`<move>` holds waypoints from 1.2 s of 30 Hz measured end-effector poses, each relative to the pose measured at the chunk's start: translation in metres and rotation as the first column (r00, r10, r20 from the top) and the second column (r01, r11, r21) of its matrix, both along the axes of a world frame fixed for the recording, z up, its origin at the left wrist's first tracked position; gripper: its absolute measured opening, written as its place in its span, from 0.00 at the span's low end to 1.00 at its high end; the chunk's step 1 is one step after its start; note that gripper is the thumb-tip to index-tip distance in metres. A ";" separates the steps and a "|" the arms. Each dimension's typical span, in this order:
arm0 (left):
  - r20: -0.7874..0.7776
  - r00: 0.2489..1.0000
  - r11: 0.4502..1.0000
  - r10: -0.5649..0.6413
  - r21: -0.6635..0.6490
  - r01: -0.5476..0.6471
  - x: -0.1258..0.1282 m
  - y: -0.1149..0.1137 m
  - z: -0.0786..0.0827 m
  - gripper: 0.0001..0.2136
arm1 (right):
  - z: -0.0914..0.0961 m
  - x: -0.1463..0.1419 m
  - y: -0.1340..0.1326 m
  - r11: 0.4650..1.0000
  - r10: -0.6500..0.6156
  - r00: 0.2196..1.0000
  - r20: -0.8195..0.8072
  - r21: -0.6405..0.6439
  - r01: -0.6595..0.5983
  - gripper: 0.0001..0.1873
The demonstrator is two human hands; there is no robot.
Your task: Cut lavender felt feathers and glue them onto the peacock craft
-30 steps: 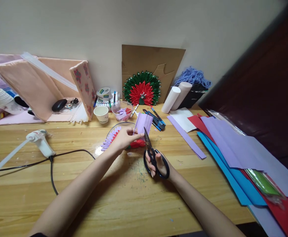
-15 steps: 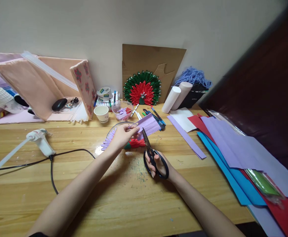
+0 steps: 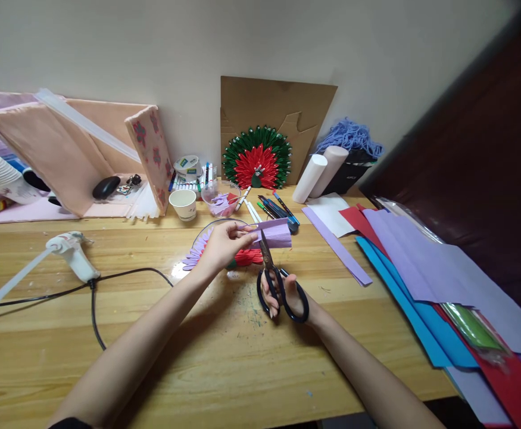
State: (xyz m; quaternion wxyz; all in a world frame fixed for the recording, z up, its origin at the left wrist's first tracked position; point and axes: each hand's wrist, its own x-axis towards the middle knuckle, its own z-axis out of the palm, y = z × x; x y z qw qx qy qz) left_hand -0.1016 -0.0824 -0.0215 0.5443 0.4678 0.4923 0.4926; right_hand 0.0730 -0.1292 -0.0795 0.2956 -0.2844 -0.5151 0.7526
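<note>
Between thumb and fingers, my left hand [image 3: 227,243] pinches the left end of a purple crepe paper strip [image 3: 277,233]. My right hand [image 3: 289,292] has its fingers in the black handles of a pair of scissors [image 3: 267,257]. The scissor blades point up at the paper's lower edge, close to my left fingertips. Behind and below my left hand lies a round fan-shaped craft piece with purple petals [image 3: 193,257] and red petals [image 3: 247,257], partly hidden by the hand.
A white glue gun [image 3: 73,253] with a black cord lies at left. A paper cup [image 3: 183,205], a clear bowl of scraps [image 3: 221,199] and several markers [image 3: 278,210] stand behind. Coloured paper sheets [image 3: 414,298] are stacked at right. A red-green peacock-like craft [image 3: 257,159] leans against cardboard [image 3: 273,98].
The purple strip has turned from slanting upward to nearly level. The scissor handles have spread wider, and the blades now meet the paper near my left fingers.
</note>
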 end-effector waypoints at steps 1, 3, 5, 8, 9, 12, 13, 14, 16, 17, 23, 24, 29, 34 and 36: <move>-0.002 1.000 1.000 -0.013 -0.008 0.013 -0.001 0.000 0.000 0.15 | 0.000 0.000 0.000 1.000 -0.008 1.000 0.011 0.015 0.008 0.40; -0.008 0.999 0.999 -0.032 -0.024 0.032 -0.002 0.001 0.000 0.16 | 0.000 0.001 0.000 0.999 -0.009 1.000 0.024 0.032 0.008 0.40; -0.011 0.999 0.999 -0.046 -0.028 0.045 -0.003 0.001 0.002 0.17 | 0.001 0.001 0.000 0.999 -0.003 0.999 0.033 0.039 0.002 0.40; -0.027 0.997 0.997 -0.074 -0.026 0.073 -0.006 0.001 0.005 0.17 | 0.003 0.002 0.000 0.999 0.003 0.998 0.057 0.052 -0.006 0.39; -0.035 0.997 0.997 -0.076 -0.022 0.075 -0.007 0.001 0.006 0.16 | 0.003 0.003 0.000 0.998 0.007 0.998 0.066 0.060 -0.011 0.39; -0.075 0.996 0.999 -0.052 -0.004 0.052 -0.011 0.002 0.010 0.14 | 0.003 0.005 0.001 0.996 0.029 0.996 0.083 0.083 -0.036 0.39; -0.092 0.995 0.999 -0.040 0.002 0.040 -0.012 0.002 0.011 0.14 | 0.003 0.005 0.001 0.995 0.035 0.996 0.088 0.087 -0.043 0.39; -0.107 0.994 1.000 -0.029 0.007 0.030 -0.013 0.002 0.012 0.14 | 0.003 0.006 0.001 0.995 0.038 0.995 0.093 0.091 -0.046 0.39; -0.126 0.992 1.000 -0.015 0.012 0.016 -0.014 0.001 0.014 0.14 | 0.003 0.006 0.000 0.994 0.040 0.994 0.102 0.095 -0.050 0.39; -0.126 0.992 1.000 -0.008 0.017 0.011 -0.014 0.001 0.014 0.14 | 0.004 0.006 0.000 0.994 0.040 0.993 0.107 0.095 -0.050 0.39; -0.076 0.994 0.994 0.082 0.073 -0.076 -0.010 0.001 0.009 0.16 | 0.001 0.004 0.000 0.993 0.020 0.993 0.118 0.112 -0.034 0.38; -0.063 0.993 0.992 0.095 0.085 -0.090 -0.009 0.001 0.008 0.17 | 0.000 0.004 0.000 0.993 0.012 0.993 0.114 0.117 -0.025 0.37; -0.027 0.988 0.988 0.154 0.016 -0.153 0.001 -0.001 0.006 0.20 | -0.008 0.005 0.002 0.994 -0.028 0.996 0.084 0.111 0.019 0.37; -0.030 0.981 0.982 0.190 -0.013 -0.190 0.008 -0.007 0.009 0.19 | -0.006 0.004 0.001 0.993 -0.057 0.996 0.065 0.109 0.050 0.37; -0.035 0.987 0.987 0.159 0.010 -0.159 0.008 -0.008 0.008 0.17 | -0.004 0.004 0.001 0.993 -0.067 0.995 0.073 0.101 0.060 0.38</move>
